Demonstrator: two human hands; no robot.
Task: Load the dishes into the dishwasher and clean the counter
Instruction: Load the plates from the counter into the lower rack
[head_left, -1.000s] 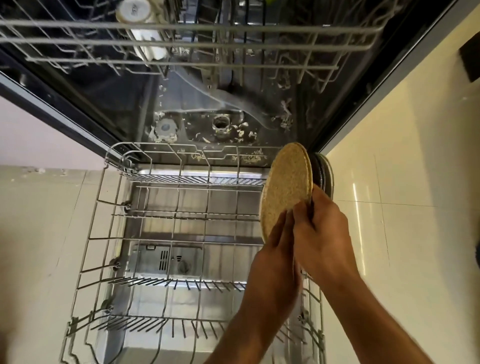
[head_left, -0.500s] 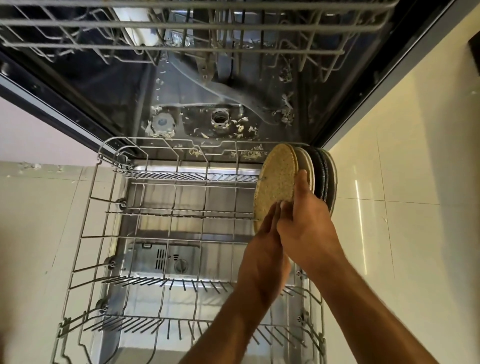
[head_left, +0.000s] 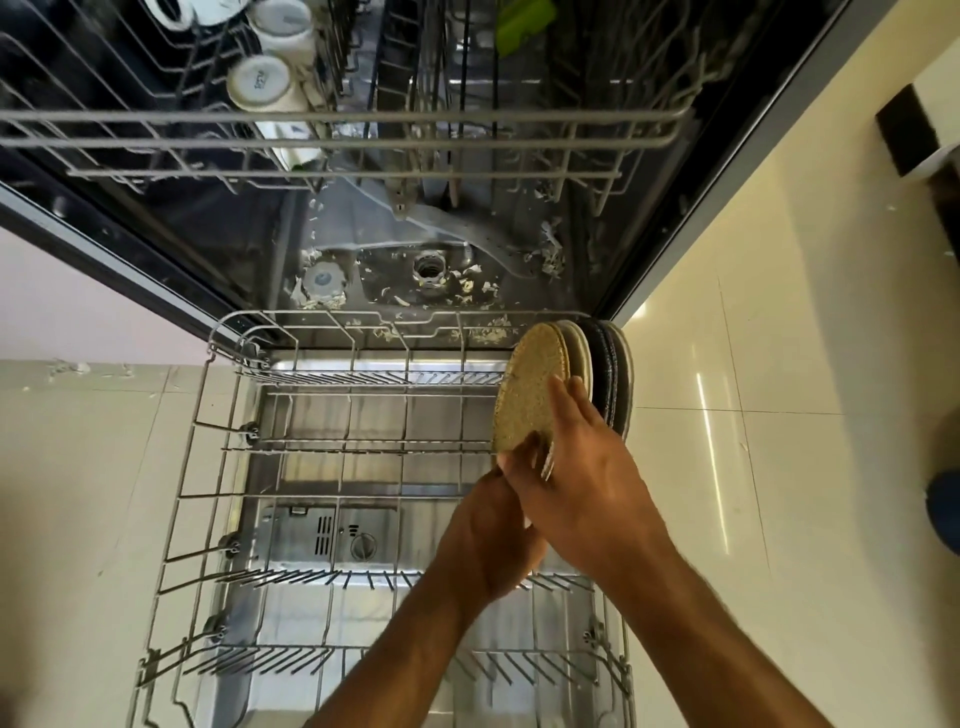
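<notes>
A speckled tan plate (head_left: 530, 389) stands on edge at the rear right of the pulled-out lower rack (head_left: 228, 447). It leans against a cream plate (head_left: 581, 358) and two dark plates (head_left: 605, 379) that stand upright in the same row. My right hand (head_left: 587, 467) grips the tan plate's near rim, thumb across its face. My left hand (head_left: 488, 540) reaches in from below, its straight fingertips touching the plate's lower edge. My right hand covers part of my left hand's fingers.
The upper rack (head_left: 363, 130) juts out overhead with white cups (head_left: 260, 83) and a green item (head_left: 519, 21). Food scraps litter the tub floor (head_left: 431, 270). The rest of the lower rack holds no dishes. Cream floor tiles (head_left: 753, 467) lie to the right.
The tan plate has closed up against the cream plate behind it, with both hands following it. The view has tilted up and shows more of the upper rack.
</notes>
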